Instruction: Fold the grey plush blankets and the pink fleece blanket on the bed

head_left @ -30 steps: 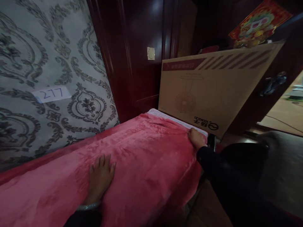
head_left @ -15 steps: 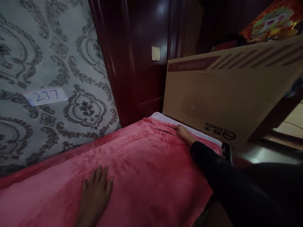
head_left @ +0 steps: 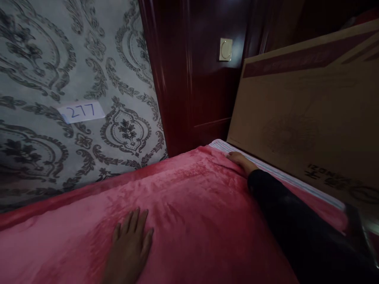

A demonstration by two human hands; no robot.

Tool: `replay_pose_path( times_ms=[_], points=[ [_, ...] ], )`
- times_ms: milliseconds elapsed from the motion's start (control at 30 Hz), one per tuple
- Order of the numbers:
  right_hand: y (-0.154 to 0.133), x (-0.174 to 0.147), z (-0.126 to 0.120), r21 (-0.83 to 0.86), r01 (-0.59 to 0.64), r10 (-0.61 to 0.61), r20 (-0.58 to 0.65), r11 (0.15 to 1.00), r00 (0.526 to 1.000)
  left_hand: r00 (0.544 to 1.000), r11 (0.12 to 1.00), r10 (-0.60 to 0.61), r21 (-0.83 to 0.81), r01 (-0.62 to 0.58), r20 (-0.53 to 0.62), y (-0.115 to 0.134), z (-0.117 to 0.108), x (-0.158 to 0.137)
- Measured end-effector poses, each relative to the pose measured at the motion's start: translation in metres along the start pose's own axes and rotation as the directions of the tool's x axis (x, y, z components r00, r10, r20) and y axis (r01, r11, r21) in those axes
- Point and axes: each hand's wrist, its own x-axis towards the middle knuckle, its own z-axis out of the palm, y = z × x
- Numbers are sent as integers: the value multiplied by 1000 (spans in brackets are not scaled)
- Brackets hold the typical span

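While the left hand [head_left: 127,248] lies palm down at the lower centre-left of the frame, its fingers extended and slightly apart, the plush pinkish-red blanket [head_left: 166,209] beneath it spreads from the left edge across the lower frame. Right of centre, the right hand [head_left: 239,161], reaching out from a black sleeve [head_left: 290,213], touches the blanket near its far edge; whether its fingers pinch the cloth cannot be told. Just beyond runs a pale striped fabric border [head_left: 284,173], near a large brown cardboard box [head_left: 290,114] at right. Grey-patterned wallpaper [head_left: 130,130] fills the upper left, bearing a white paper label [head_left: 81,111] handwritten "277".
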Motion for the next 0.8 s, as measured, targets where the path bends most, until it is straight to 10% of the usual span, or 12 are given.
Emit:
replay_pose_path(
  times_ms=[167, 367, 500, 800],
  points=[
    [-2, -4, 4, 234, 283, -255, -142, 930, 956, 1000, 1000, -13, -16, 13, -1, -2, 4, 0],
    [-2, 5, -1, -12, 228, -212, -415, 974, 885, 1000, 1000, -14, -23, 14, 9, -5, 7, -2],
    [12, 11, 11, -275, 92, -185, -335, 957, 924, 1000, 999, -8, -43, 9, 26, -6, 6, -4],
    [17, 13, 9, -124, 90, -124, -297, 988, 947, 1000, 997, -13, -78, 11, -21, -6, 10, -3]
  ],
)
